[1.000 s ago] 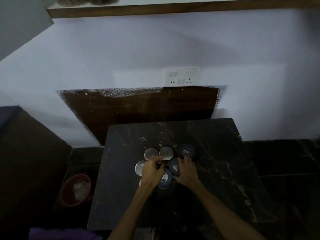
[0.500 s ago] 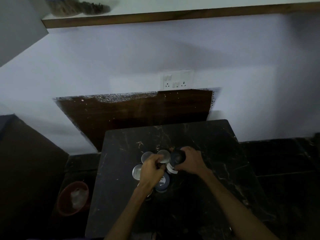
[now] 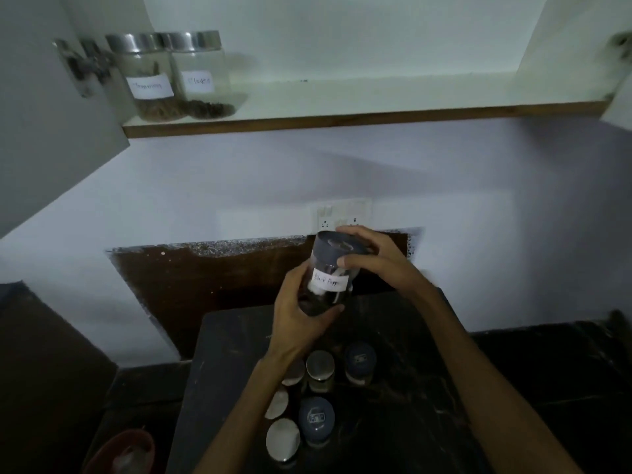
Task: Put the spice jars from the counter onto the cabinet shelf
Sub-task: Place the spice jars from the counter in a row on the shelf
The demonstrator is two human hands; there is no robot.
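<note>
I hold a glass spice jar (image 3: 329, 282) with a grey lid and a white "Black Pepper" label in the air above the dark counter (image 3: 427, 398). My left hand (image 3: 297, 314) cups its base and side. My right hand (image 3: 372, 258) grips it near the lid. Several more jars stand in a cluster on the counter below, some with silver lids (image 3: 320, 366) and some with blue-grey lids (image 3: 316, 417). Up at the left of the white cabinet shelf (image 3: 376, 97) stand two labelled glass jars (image 3: 171, 77) with metal lids.
An open cabinet door (image 3: 44, 131) hangs at the upper left and another door edge (image 3: 619, 107) at the upper right. A wall socket plate (image 3: 342, 213) sits behind the held jar. A red bin (image 3: 119, 453) stands on the floor lower left.
Both hands left the jar cluster and lifted the black pepper jar off the counter. The view tilted up, so the shelf and its two jars now show.
</note>
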